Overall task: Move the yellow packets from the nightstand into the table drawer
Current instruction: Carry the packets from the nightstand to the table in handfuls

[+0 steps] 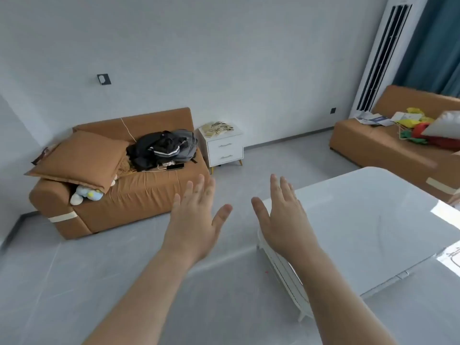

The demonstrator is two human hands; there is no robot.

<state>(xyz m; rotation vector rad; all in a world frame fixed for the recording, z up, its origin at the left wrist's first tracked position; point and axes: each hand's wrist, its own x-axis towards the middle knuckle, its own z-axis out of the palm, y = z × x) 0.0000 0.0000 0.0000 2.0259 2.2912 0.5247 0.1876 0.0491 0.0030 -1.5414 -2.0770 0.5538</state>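
A pile of pale yellow packets [217, 128] lies on top of a small white nightstand [225, 150] with two drawers, standing against the far wall beside a brown sofa. A glossy white table [373, 220] fills the right foreground; no drawer front shows from this angle. My left hand [196, 215] and my right hand [286, 215] are both stretched out in front of me with fingers straight and spread, holding nothing. The right hand hovers over the table's left corner, the left hand over the floor. Both are far from the nightstand.
The brown sofa [119, 195] at left carries cushions, a dark backpack [164, 148] and a phone. A second brown sofa [398, 143] at right holds papers and colourful items. A white slatted chair back [286, 277] shows by the table. Grey floor lies between me and the nightstand.
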